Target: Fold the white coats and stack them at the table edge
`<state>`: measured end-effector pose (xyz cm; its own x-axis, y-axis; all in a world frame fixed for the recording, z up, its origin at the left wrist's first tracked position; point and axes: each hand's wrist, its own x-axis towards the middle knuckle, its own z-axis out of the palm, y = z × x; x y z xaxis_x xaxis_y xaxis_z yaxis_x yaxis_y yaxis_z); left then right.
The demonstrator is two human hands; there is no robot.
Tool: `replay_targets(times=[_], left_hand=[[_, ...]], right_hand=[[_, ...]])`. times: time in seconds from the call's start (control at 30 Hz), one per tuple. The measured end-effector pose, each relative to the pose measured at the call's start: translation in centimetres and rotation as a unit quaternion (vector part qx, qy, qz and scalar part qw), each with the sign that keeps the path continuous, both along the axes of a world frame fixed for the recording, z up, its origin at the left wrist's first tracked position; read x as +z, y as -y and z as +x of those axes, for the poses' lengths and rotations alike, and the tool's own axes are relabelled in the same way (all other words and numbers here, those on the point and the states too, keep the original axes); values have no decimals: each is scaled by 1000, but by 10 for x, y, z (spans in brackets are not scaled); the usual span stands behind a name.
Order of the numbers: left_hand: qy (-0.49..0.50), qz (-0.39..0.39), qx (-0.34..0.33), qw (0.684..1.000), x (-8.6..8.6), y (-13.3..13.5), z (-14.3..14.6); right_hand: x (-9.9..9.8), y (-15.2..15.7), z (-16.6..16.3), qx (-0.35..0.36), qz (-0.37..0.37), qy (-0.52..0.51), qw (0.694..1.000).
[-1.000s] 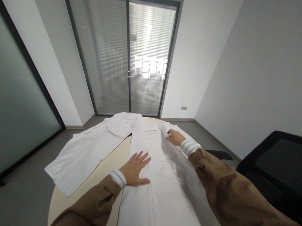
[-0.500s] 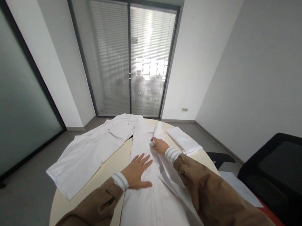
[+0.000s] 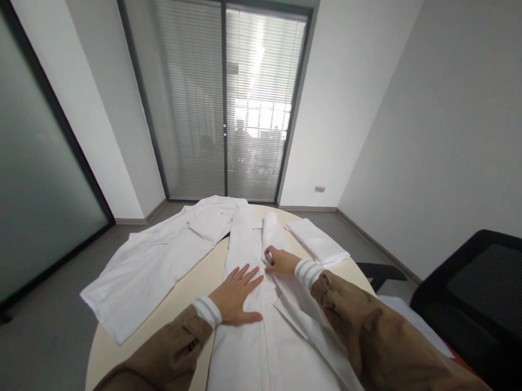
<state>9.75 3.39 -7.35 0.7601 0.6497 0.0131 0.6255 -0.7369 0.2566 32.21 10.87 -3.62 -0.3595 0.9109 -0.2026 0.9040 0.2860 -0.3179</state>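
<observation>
A white coat (image 3: 254, 356) lies spread down the middle of a round cream table (image 3: 187, 290). My left hand (image 3: 235, 295) rests flat on the coat's left half with its fingers spread. My right hand (image 3: 279, 261) lies just beyond it, fingers curled on a folded-over strip of the coat (image 3: 271, 230), apparently pinching the cloth. Both of my arms wear brown sleeves with striped cuffs.
A second white garment (image 3: 154, 260) lies spread on the table's left side and hangs over the edge. A folded white cloth (image 3: 317, 241) sits at the right rear. A black chair (image 3: 477, 285) stands at the right, with glass doors and blinds behind.
My right hand has carried the coat's right edge leftward over its middle, uncovering the folded cloth at the right rear, then drew back slightly toward me. My left hand has stayed flat in place.
</observation>
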Motion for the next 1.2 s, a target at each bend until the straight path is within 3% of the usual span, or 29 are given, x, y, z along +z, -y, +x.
replay_targets(times=[0.27, 0.53, 0.8, 0.93, 1.2], left_hand=[[-13, 0, 2, 1000, -1, 0, 1], [11, -1, 8, 1000, -4, -3, 1], [13, 1, 4, 1000, -4, -33, 5], [23, 24, 9, 999, -3, -34, 4], [31, 65, -58, 996, 7, -14, 17]], right_hand=[[2, 11, 3, 73, 9, -73, 995], [13, 23, 10, 14, -202, -76, 976], [18, 30, 21, 60, -125, -50, 989], [30, 42, 27, 35, -246, -46, 967], [36, 71, 27, 35, -466, -116, 876]])
